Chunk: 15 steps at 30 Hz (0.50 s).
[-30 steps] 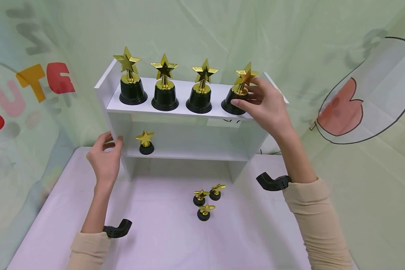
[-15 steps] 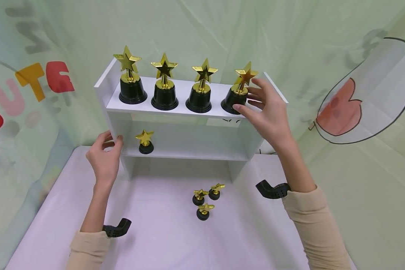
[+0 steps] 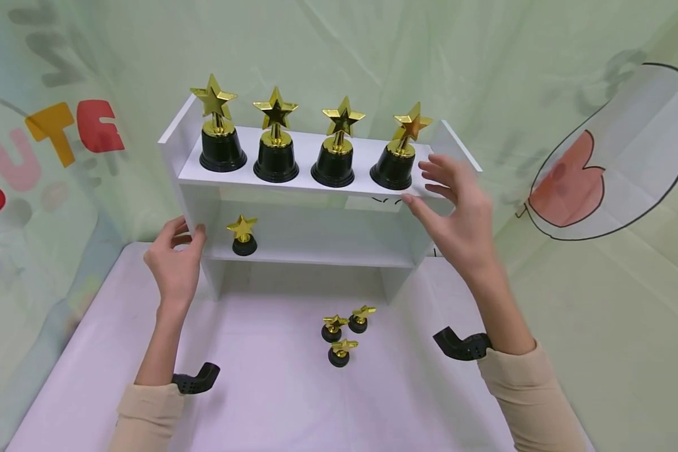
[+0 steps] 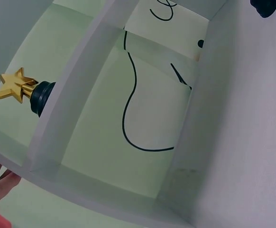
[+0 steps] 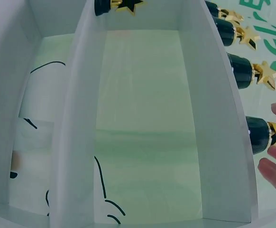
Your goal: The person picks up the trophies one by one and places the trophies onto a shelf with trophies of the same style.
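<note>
Several large gold star trophies with black bases stand in a row on the top board of a white shelf unit [image 3: 316, 235]. My right hand [image 3: 457, 216] is beside the rightmost trophy [image 3: 394, 164], its thumb and fingers spread and apart from it. With thumb on one face and fingers on the other, my left hand [image 3: 176, 263] grips the unit's left side panel. One small star trophy [image 3: 243, 237] stands at the left of the middle board, also plain in the left wrist view. Three more small trophies [image 3: 339, 355] stand on the table in front of the unit.
A pale lilac cloth covers the table [image 3: 282, 402]. Behind and beside it hang light green curtains [image 3: 520, 63] with printed letters and drawings. The top board has raised side panels [image 3: 457, 147] at both ends.
My right hand has let go of the rightmost large trophy and drawn back right and down from it. The trophy stays upright in place. My left hand keeps its hold on the side panel.
</note>
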Motion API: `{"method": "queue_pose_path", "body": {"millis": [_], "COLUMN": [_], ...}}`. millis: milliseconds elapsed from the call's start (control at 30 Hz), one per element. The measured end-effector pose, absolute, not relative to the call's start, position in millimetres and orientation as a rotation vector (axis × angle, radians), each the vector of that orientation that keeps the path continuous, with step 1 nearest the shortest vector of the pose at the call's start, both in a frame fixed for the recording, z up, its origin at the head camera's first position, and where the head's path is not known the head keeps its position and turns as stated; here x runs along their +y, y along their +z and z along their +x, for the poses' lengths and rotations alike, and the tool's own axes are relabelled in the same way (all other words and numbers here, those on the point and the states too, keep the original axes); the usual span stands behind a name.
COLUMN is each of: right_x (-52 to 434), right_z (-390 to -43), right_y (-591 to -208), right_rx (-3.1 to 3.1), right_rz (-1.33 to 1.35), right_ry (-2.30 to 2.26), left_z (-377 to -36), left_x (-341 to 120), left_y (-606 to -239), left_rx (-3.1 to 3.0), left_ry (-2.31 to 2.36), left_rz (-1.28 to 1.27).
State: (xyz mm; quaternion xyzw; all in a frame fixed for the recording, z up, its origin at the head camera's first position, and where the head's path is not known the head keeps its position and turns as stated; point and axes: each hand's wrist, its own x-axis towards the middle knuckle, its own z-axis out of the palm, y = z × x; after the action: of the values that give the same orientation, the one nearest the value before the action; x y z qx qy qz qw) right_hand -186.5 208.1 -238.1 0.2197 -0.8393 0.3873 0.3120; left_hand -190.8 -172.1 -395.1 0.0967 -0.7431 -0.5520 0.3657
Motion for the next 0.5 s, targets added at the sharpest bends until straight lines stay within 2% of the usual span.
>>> {"method": "queue_pose_path", "body": {"millis": [233, 500], "right_x": [217, 223], "right_z": [-172, -162], "right_y": [-257, -289], "right_rx": [-2.023, -2.048], "right_rz": [0.761, 0.802], "right_ry": [1.079, 1.024], "left_z": [-191, -191], "left_x": [-172, -172], "left_y": [-396, -394], "left_rx": [-1.913, -1.929], "left_ry": [-1.425, -1.423], "left_rz": [0.260, 0.267]}}
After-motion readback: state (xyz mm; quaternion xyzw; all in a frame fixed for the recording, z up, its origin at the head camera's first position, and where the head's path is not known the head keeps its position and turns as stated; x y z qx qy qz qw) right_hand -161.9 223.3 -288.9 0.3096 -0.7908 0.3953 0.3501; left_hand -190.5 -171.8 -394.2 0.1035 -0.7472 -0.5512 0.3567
